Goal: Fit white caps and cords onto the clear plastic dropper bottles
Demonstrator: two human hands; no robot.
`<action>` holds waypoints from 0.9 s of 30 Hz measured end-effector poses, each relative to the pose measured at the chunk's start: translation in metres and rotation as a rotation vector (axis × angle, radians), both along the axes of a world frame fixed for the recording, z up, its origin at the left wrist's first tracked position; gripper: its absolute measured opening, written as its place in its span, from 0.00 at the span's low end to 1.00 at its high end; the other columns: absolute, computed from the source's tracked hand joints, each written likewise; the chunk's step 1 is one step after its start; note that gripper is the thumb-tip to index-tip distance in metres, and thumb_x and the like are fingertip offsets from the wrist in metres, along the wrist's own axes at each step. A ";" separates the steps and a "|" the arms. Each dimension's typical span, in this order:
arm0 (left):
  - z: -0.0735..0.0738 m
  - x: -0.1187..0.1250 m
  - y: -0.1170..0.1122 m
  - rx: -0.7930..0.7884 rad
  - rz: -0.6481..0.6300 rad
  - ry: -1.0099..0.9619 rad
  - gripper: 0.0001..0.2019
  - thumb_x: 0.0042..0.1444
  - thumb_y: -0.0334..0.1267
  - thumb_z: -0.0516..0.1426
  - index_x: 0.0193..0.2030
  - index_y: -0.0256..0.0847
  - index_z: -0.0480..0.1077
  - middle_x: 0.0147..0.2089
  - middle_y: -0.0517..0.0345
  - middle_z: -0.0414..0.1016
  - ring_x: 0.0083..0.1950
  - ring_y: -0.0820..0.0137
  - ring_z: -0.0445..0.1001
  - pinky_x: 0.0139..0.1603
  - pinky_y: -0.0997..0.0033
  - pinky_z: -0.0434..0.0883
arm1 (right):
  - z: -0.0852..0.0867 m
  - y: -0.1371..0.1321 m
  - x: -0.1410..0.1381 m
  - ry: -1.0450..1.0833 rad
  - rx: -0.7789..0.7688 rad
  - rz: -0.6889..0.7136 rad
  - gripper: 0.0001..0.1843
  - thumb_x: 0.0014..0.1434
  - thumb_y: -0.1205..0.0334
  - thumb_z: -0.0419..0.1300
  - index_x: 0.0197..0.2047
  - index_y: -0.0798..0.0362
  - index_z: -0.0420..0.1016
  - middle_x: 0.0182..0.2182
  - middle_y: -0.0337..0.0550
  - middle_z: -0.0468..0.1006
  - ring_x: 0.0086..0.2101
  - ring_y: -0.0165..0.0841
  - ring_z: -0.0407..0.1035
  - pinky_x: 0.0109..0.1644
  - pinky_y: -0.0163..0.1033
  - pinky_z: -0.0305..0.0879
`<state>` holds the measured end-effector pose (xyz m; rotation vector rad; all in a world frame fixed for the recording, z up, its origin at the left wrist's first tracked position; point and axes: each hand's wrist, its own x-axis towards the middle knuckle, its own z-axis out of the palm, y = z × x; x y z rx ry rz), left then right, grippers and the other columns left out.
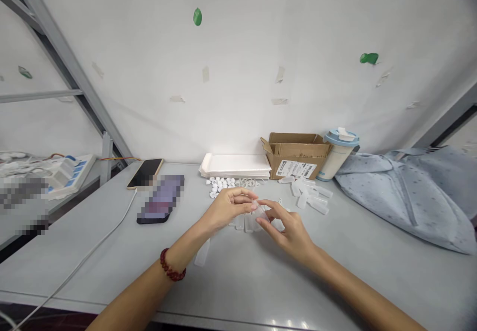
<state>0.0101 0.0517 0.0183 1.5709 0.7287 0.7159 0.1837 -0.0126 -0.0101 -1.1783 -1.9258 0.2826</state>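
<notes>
My left hand and my right hand meet above the middle of the grey table. Both pinch a small clear plastic tube between their fingertips. Under the hands lies a row of more clear tubes, and one lies alone near my left wrist. A red bead bracelet circles my left wrist. Behind the hands sit a heap of small white caps and another pile of clear tubes.
Two phones lie at the left with a white cable. A stack of white trays, an open cardboard box and a lidded cup stand by the wall. A blue cloth bag fills the right side.
</notes>
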 end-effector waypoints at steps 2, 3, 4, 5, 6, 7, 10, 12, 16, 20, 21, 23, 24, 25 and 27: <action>0.000 0.002 -0.003 0.166 0.045 0.087 0.11 0.53 0.41 0.58 0.41 0.39 0.70 0.40 0.53 0.76 0.43 0.65 0.74 0.44 0.66 0.70 | 0.000 0.000 0.000 0.043 -0.095 -0.010 0.16 0.60 0.58 0.52 0.51 0.53 0.64 0.20 0.37 0.73 0.23 0.30 0.68 0.26 0.33 0.64; -0.001 0.003 -0.005 0.307 0.091 0.154 0.10 0.55 0.40 0.56 0.41 0.39 0.70 0.40 0.53 0.76 0.43 0.64 0.73 0.44 0.65 0.70 | 0.001 0.000 0.000 0.078 -0.143 -0.016 0.16 0.60 0.57 0.51 0.50 0.53 0.64 0.20 0.37 0.73 0.23 0.30 0.68 0.25 0.32 0.64; -0.002 0.004 -0.008 0.474 0.141 0.230 0.09 0.56 0.39 0.55 0.41 0.39 0.70 0.41 0.52 0.75 0.44 0.63 0.72 0.45 0.63 0.69 | 0.001 0.001 0.000 0.118 -0.188 -0.023 0.16 0.60 0.56 0.51 0.49 0.53 0.65 0.20 0.37 0.73 0.23 0.31 0.69 0.24 0.32 0.64; -0.003 0.006 -0.010 0.646 0.184 0.305 0.08 0.57 0.38 0.53 0.41 0.39 0.70 0.41 0.52 0.75 0.45 0.63 0.71 0.45 0.62 0.69 | 0.001 0.002 0.000 0.159 -0.230 -0.032 0.16 0.60 0.55 0.51 0.49 0.53 0.65 0.21 0.38 0.74 0.23 0.31 0.70 0.23 0.32 0.64; -0.005 0.007 -0.013 0.803 0.216 0.370 0.08 0.58 0.36 0.52 0.41 0.39 0.70 0.41 0.51 0.74 0.45 0.62 0.70 0.45 0.61 0.69 | 0.001 0.002 0.000 0.198 -0.263 -0.040 0.16 0.60 0.54 0.51 0.48 0.53 0.66 0.22 0.39 0.75 0.24 0.31 0.70 0.23 0.32 0.64; -0.006 0.008 -0.015 0.929 0.236 0.420 0.09 0.58 0.35 0.51 0.41 0.39 0.70 0.41 0.50 0.72 0.45 0.62 0.69 0.44 0.61 0.69 | 0.002 0.003 0.000 0.231 -0.288 -0.046 0.16 0.60 0.54 0.51 0.48 0.53 0.66 0.23 0.40 0.76 0.24 0.32 0.71 0.23 0.33 0.64; -0.010 0.011 -0.020 1.122 0.304 0.482 0.10 0.58 0.32 0.49 0.43 0.38 0.69 0.44 0.48 0.69 0.46 0.61 0.67 0.41 0.63 0.69 | 0.004 0.003 0.000 0.302 -0.320 -0.066 0.17 0.59 0.53 0.53 0.48 0.54 0.66 0.25 0.41 0.78 0.25 0.32 0.72 0.26 0.34 0.67; -0.011 0.011 -0.021 1.165 0.360 0.483 0.10 0.58 0.31 0.49 0.44 0.38 0.68 0.46 0.47 0.66 0.47 0.61 0.66 0.40 0.63 0.69 | 0.006 0.002 0.000 0.330 -0.325 -0.084 0.18 0.58 0.53 0.53 0.49 0.54 0.66 0.26 0.42 0.78 0.26 0.33 0.72 0.28 0.35 0.67; -0.011 0.011 -0.021 1.154 0.328 0.382 0.10 0.58 0.30 0.50 0.45 0.37 0.67 0.46 0.48 0.67 0.47 0.63 0.66 0.43 0.64 0.69 | 0.008 -0.001 -0.002 0.367 -0.342 -0.088 0.20 0.58 0.52 0.54 0.50 0.54 0.66 0.27 0.43 0.79 0.28 0.34 0.73 0.30 0.36 0.67; -0.012 0.013 -0.022 1.089 0.252 0.317 0.12 0.58 0.30 0.49 0.48 0.37 0.65 0.48 0.47 0.67 0.50 0.62 0.65 0.49 0.60 0.68 | 0.006 -0.001 -0.003 0.411 -0.355 -0.072 0.21 0.59 0.52 0.53 0.52 0.54 0.64 0.26 0.42 0.79 0.30 0.35 0.73 0.34 0.38 0.67; -0.012 0.014 -0.023 1.070 0.230 0.312 0.12 0.58 0.30 0.49 0.49 0.37 0.64 0.49 0.47 0.67 0.51 0.62 0.65 0.50 0.59 0.68 | 0.005 0.000 -0.003 0.422 -0.363 -0.071 0.21 0.59 0.52 0.53 0.52 0.54 0.64 0.26 0.42 0.78 0.31 0.35 0.74 0.35 0.39 0.67; -0.012 0.015 -0.025 1.032 0.190 0.296 0.14 0.58 0.30 0.49 0.51 0.38 0.63 0.50 0.47 0.67 0.53 0.62 0.65 0.51 0.58 0.68 | 0.004 0.000 -0.003 0.448 -0.391 -0.065 0.22 0.59 0.51 0.53 0.53 0.55 0.64 0.25 0.42 0.78 0.31 0.36 0.74 0.37 0.40 0.67; -0.012 0.015 -0.025 1.015 0.176 0.286 0.14 0.57 0.30 0.50 0.51 0.38 0.63 0.51 0.47 0.66 0.53 0.62 0.64 0.51 0.58 0.67 | 0.004 0.000 -0.003 0.462 -0.407 -0.061 0.22 0.59 0.51 0.53 0.53 0.55 0.63 0.25 0.41 0.78 0.31 0.36 0.73 0.38 0.41 0.67; -0.012 0.015 -0.026 1.002 0.166 0.274 0.15 0.57 0.30 0.51 0.52 0.38 0.62 0.52 0.47 0.66 0.54 0.62 0.64 0.52 0.58 0.67 | 0.004 0.000 -0.003 0.478 -0.422 -0.058 0.23 0.59 0.51 0.53 0.53 0.55 0.63 0.25 0.41 0.78 0.31 0.36 0.73 0.38 0.41 0.67; -0.012 0.016 -0.026 0.986 0.149 0.256 0.16 0.56 0.31 0.52 0.53 0.39 0.62 0.53 0.47 0.66 0.54 0.62 0.64 0.53 0.57 0.67 | 0.003 0.000 -0.003 0.511 -0.439 -0.053 0.24 0.58 0.51 0.54 0.53 0.55 0.63 0.24 0.41 0.78 0.31 0.36 0.73 0.38 0.42 0.67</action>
